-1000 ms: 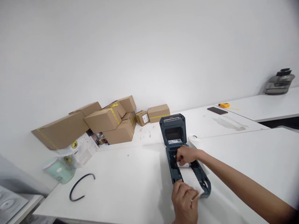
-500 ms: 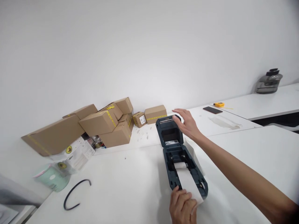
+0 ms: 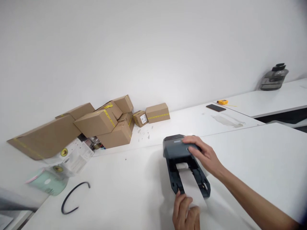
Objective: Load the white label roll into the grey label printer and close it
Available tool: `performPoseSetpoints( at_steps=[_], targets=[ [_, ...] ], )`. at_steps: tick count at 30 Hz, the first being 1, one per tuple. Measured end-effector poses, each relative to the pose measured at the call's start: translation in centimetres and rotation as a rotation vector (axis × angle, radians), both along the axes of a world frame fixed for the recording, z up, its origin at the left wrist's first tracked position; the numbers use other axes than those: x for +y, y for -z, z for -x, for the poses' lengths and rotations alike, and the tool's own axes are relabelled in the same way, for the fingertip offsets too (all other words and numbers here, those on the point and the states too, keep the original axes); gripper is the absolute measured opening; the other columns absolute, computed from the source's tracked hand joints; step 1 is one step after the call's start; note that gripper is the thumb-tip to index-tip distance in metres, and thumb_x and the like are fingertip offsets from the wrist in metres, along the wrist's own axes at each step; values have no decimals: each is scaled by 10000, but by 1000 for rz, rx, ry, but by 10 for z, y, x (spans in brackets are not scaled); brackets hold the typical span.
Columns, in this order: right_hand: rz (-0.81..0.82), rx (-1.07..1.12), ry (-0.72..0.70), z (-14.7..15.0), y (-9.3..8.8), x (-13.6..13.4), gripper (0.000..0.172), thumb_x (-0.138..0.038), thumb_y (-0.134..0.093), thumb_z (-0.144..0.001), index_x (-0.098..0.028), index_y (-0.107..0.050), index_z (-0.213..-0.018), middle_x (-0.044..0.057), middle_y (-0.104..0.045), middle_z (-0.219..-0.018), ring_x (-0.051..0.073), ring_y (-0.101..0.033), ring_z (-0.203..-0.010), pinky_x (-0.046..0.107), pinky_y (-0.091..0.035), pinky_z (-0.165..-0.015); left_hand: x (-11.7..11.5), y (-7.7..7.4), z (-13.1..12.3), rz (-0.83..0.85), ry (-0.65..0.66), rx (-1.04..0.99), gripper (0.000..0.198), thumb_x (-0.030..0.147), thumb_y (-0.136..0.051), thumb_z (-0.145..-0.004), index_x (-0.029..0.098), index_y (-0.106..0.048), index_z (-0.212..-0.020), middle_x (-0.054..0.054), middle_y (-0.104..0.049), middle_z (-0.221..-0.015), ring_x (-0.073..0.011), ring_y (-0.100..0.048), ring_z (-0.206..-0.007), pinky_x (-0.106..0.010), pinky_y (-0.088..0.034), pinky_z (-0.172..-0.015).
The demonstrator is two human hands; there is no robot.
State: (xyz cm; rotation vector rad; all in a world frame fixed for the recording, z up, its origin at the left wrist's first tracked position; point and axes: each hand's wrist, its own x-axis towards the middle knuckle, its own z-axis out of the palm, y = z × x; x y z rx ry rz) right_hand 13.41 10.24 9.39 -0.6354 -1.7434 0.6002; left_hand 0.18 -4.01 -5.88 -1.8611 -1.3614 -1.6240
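Observation:
A dark blue-grey printer [image 3: 170,174] rests on the white table, its lid [image 3: 176,148] tilted partway down over the body. White paper [image 3: 190,185] runs from a small roll inside toward the near edge. My right hand [image 3: 203,153] has its thumb and fingers on the lid's right side, gripping it. At the printer's near end, my left hand [image 3: 186,212] has curled fingers on the paper strip's end, beside the front left corner.
Cardboard boxes [image 3: 96,124] are piled at the back left. Nearer stand a mint green pouch [image 3: 48,182] and a black curved band [image 3: 68,196]. Behind the printer to the right lie a phone [image 3: 216,108], a yellow tape measure [image 3: 222,102] and a dark jug [image 3: 274,78].
The printer lid has swung from upright down toward the body, with my right hand moving down on it. My left hand stays at the paper's near end. The view has shifted slightly.

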Motion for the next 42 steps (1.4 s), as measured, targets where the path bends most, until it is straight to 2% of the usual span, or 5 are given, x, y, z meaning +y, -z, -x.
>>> performPoseSetpoints(
  at_steps=[7,10,14,20,42],
  targets=[
    [-193,-125,153,-8,75,-62,287,-112,-557,-902,-277,-652,-1117,77,-669,-1160,272,-531,-1222,474,-475,-968,-10,2,-4,-68,-245,139,214,127,-583,-876,267,-733,-814,-81,-684,-1018,-251,-541,-1205,-494,-483,-1008],
    [-177,-126,176,-7,94,-69,264,-117,-573,-898,-271,-658,-1095,81,-673,-1165,281,-527,-1232,485,-487,-949,-10,2,0,-70,-237,184,184,126,-616,-854,267,-734,-835,-85,-649,-1170,-292,-457,-1324,-555,-418,-1065],
    [-172,-138,177,-8,113,-73,260,-130,-544,-913,-261,-654,-1109,81,-667,-1217,290,-486,-1286,513,-450,-983,-4,1,13,-33,-164,268,227,240,-598,-892,197,-682,-1099,-134,-543,-1388,-302,-417,-1384,-462,-468,-1046],
    [-109,-67,148,-7,124,-73,305,-241,-388,-989,-255,-650,-1145,72,-675,-1224,288,-493,-1276,567,-355,-1048,17,-14,35,126,-110,377,463,177,-486,-917,93,-488,-1373,-171,-572,-1375,-286,-388,-1411,-479,-400,-1116],
    [-248,-41,211,-1,148,-62,371,-215,-332,-979,-196,-660,-1150,76,-658,-1222,272,-505,-1269,508,-353,-1096,31,-5,31,121,-65,227,305,233,-379,-958,155,-557,-1192,-125,-560,-1274,-336,-385,-1379,-602,-208,-1167]
  ],
)
